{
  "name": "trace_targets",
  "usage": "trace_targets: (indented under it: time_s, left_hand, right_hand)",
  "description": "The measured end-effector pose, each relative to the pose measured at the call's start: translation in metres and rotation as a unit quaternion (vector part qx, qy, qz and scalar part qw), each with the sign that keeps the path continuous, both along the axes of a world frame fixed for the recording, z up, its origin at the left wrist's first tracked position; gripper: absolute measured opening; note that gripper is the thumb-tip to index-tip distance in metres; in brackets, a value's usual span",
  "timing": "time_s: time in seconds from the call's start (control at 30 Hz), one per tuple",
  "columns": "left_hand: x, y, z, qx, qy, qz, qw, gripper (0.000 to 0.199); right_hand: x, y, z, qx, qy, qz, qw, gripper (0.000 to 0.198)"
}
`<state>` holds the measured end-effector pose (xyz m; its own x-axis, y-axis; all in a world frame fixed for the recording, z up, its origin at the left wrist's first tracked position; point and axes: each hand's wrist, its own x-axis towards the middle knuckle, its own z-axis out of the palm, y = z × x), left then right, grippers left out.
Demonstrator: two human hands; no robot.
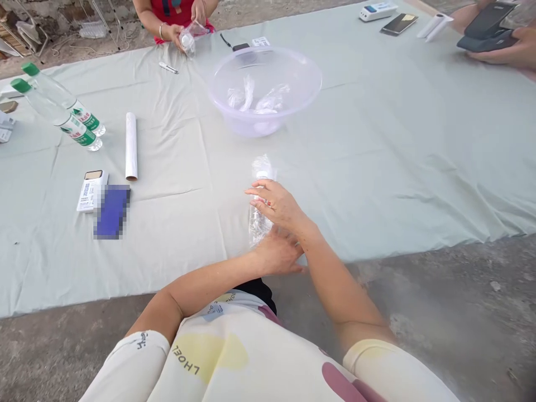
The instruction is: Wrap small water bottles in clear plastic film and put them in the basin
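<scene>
A narrow package in transparent plastic film [259, 220] lies on the cloth in front of me, pointing away from my body. Something white and roundish shows inside near its far end; I cannot make out what it is. My right hand [282, 205] rests over the middle of the package, fingers stretched and a little apart. Below it, my left hand [280, 251] lies across the package's near end, its fingers spread toward the right and partly behind the right wrist. Just beyond stands a translucent purple basin [266, 120] with several film-wrapped pieces in it.
Left of me are a film roll [131, 146], a white box [90, 192], a pixelated blue object [111, 212] and two water bottles [77, 131]. Across the table a person's hands [173, 36] hold a plastic-wrapped item. At far right another person's hand [508, 53] holds a dark device.
</scene>
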<state>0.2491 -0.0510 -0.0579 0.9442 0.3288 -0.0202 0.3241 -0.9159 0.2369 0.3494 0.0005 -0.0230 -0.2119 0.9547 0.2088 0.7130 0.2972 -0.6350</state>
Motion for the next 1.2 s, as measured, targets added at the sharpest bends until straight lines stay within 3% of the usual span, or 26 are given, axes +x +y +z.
trace_targets:
  time_s: [0.07, 0.13, 0.2, 0.23, 0.3, 0.37, 0.43, 0.5, 0.57, 0.63, 0.73, 0.87, 1.0, 1.13, 1.2]
  left_hand:
    - [0.002, -0.006, -0.002, -0.033, -0.011, -0.049, 0.998, 0.062]
    - [-0.006, -0.015, 0.001, -0.082, -0.041, -0.111, 0.99, 0.045]
    - [-0.022, -0.023, 0.008, -0.143, -0.092, -0.13, 0.977, 0.032]
    - [-0.031, -0.024, 0.013, -0.173, -0.13, -0.096, 0.971, 0.03]
    - [-0.049, -0.021, 0.021, -0.212, -0.23, 0.061, 0.948, 0.029]
    - [-0.061, -0.01, 0.025, -0.24, -0.3, 0.258, 0.886, 0.028]
    - [-0.064, 0.004, 0.024, -0.291, -0.305, 0.383, 0.822, 0.03]
    - [-0.058, 0.014, 0.018, -0.353, -0.282, 0.409, 0.793, 0.037]
    - [-0.048, 0.016, 0.012, -0.399, -0.27, 0.372, 0.793, 0.043]
    - [-0.038, 0.01, 0.008, -0.416, -0.268, 0.346, 0.797, 0.046]
    - [-0.033, -0.003, 0.007, -0.409, -0.29, 0.373, 0.78, 0.059]
    - [-0.053, -0.011, 0.009, -0.404, -0.375, 0.423, 0.72, 0.071]
    - [-0.097, -0.006, 0.017, -0.487, -0.455, 0.427, 0.611, 0.062]
    - [-0.146, -0.004, 0.027, -0.514, -0.484, 0.452, 0.545, 0.061]
    - [-0.165, -0.008, 0.03, -0.533, -0.501, 0.452, 0.511, 0.058]
  right_hand:
    - [0.002, 0.0, -0.004, -0.014, -0.044, -0.027, 0.999, 0.029]
    - [0.008, -0.003, -0.009, -0.017, -0.051, -0.096, 0.994, 0.025]
    - [0.015, -0.01, -0.015, -0.011, -0.025, -0.173, 0.985, 0.02]
    - [0.019, -0.015, -0.018, -0.009, -0.003, -0.21, 0.978, 0.018]
    - [0.026, -0.027, -0.023, -0.017, 0.05, -0.281, 0.958, 0.02]
    - [0.029, -0.039, -0.027, -0.046, 0.099, -0.337, 0.935, 0.027]
    - [0.031, -0.047, -0.029, -0.088, 0.134, -0.374, 0.913, 0.037]
    - [0.029, -0.05, -0.03, -0.123, 0.176, -0.395, 0.893, 0.049]
    - [0.026, -0.051, -0.031, -0.145, 0.235, -0.409, 0.87, 0.059]
    - [0.019, -0.052, -0.032, -0.15, 0.289, -0.412, 0.851, 0.064]
    - [0.002, -0.055, -0.035, -0.136, 0.347, -0.403, 0.836, 0.06]
    - [-0.024, -0.063, -0.029, -0.101, 0.393, -0.352, 0.843, 0.06]
    - [-0.03, -0.06, -0.002, -0.069, 0.357, -0.275, 0.89, 0.038]
    - [-0.021, -0.033, 0.029, 0.14, 0.264, -0.272, 0.915, 0.032]
    - [-0.023, -0.017, 0.034, 0.166, 0.249, -0.191, 0.935, 0.03]
